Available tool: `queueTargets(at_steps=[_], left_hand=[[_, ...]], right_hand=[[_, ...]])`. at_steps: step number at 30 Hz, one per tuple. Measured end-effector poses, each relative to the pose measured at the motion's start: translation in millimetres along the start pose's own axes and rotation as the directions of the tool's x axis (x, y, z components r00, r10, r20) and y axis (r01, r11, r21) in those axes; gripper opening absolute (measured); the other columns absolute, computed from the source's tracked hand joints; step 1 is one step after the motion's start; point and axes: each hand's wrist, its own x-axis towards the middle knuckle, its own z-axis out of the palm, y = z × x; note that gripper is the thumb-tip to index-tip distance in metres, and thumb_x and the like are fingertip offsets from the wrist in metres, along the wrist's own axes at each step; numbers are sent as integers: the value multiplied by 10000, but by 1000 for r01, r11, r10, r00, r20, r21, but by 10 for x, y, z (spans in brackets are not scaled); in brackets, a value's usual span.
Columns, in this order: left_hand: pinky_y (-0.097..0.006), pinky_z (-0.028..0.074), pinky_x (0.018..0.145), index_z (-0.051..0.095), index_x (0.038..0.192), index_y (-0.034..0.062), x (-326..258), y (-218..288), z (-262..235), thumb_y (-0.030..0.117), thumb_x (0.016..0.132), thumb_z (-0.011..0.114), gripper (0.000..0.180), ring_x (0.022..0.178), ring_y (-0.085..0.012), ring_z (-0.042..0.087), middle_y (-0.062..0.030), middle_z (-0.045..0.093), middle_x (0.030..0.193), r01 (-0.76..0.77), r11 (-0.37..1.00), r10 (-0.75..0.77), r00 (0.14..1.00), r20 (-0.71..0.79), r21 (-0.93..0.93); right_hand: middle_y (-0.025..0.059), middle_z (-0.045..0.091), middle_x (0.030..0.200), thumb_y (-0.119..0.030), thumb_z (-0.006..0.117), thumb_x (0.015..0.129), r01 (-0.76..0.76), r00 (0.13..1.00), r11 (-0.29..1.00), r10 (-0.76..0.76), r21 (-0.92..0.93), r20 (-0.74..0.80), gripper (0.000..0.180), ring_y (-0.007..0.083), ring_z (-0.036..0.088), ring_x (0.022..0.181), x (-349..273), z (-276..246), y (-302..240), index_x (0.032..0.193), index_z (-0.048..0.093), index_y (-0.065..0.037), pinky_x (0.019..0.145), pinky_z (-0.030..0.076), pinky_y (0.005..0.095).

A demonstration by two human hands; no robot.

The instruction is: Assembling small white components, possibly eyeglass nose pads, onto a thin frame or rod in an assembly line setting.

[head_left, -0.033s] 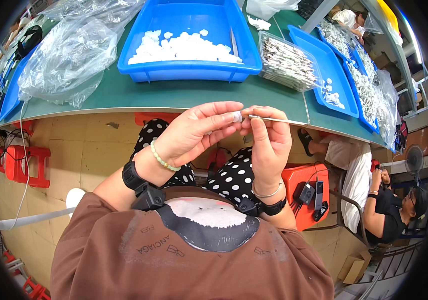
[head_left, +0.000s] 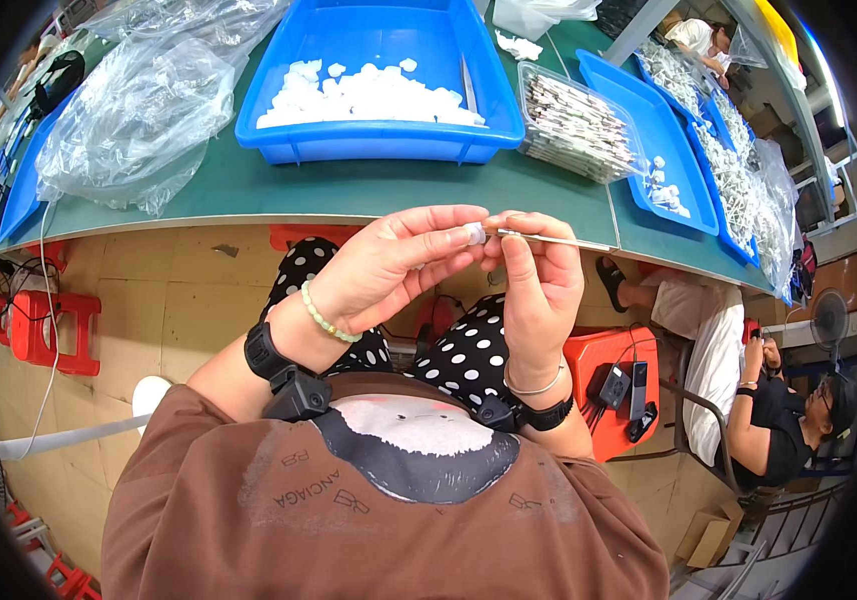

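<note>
so, step in hand: the two hands are bringing a small white cap-like plastic piece (head_left: 475,234) and a thin silvery metal rod (head_left: 549,240) together, end to end, above the lap and just short of the green table edge (head_left: 349,190).
left hand: the left hand (head_left: 389,265) is pinching the white piece between thumb and forefinger tips, the other fingers curling loosely underneath.
right hand: the right hand (head_left: 539,285) is gripping the rod near its left end, thumb pressing it against the forefinger; the rest of the rod is sticking out past the knuckles, to the right of the hand.
where the pieces are: the white piece is sitting at the left hand's fingertips, touching or just beside the rod's tip; whether it is already seated on the tip is too small to tell.
doing it well: it is probably paying to keep the pinch close to the rod's tip so the tip is not wobbling, to keep both wrists steady and level, and to line piece and rod on one axis before pushing.
what could go wrong: the piece is looking tiny and light, so a slanted push is likely flicking it out of the fingertips.
beyond the hands: a big blue plastic bin of white bits (head_left: 379,90) is lying ahead of the left hand, and a clear tray of silvery rods (head_left: 574,125) ahead of the right.
</note>
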Motion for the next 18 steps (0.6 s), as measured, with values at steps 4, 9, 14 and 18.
queueTargets(at_steps=[4,9,14,18], left_hand=[[-201,522,877,496,1257,-1,14,-9,-25,85,929,542,342,1014,-122,607,-80,610,1107,22,1000,-22,1000,9,0],[-214,515,897,475,1277,0,0,-18,-45,87,935,532,357,1019,-130,602,-80,600,1122,29,998,-28,999,15,-64],[-219,511,910,481,1268,-2,4,-18,-29,83,935,526,346,1024,-133,597,-88,585,1146,25,994,-24,1000,5,-108],[-209,508,912,491,1251,-2,7,-13,-31,80,929,538,336,1034,-136,597,-89,582,1153,10,995,-9,1000,17,-96]], right_hand=[[110,619,1040,-3,520,922,14,1000,998,-15,-56,-17,170,128,618,840,-5,-18,26,1090,529,17,737,492,224],[114,618,1057,21,540,907,31,999,993,-33,-112,-13,184,126,604,908,-28,9,9,1090,538,31,780,485,223],[123,614,1059,34,547,899,17,1000,997,-18,-71,-21,192,137,604,932,-22,15,-2,1091,544,43,809,494,241],[128,611,1057,47,549,893,49,999,993,-48,-109,4,194,145,607,941,-22,7,0,1087,554,47,812,502,253]])
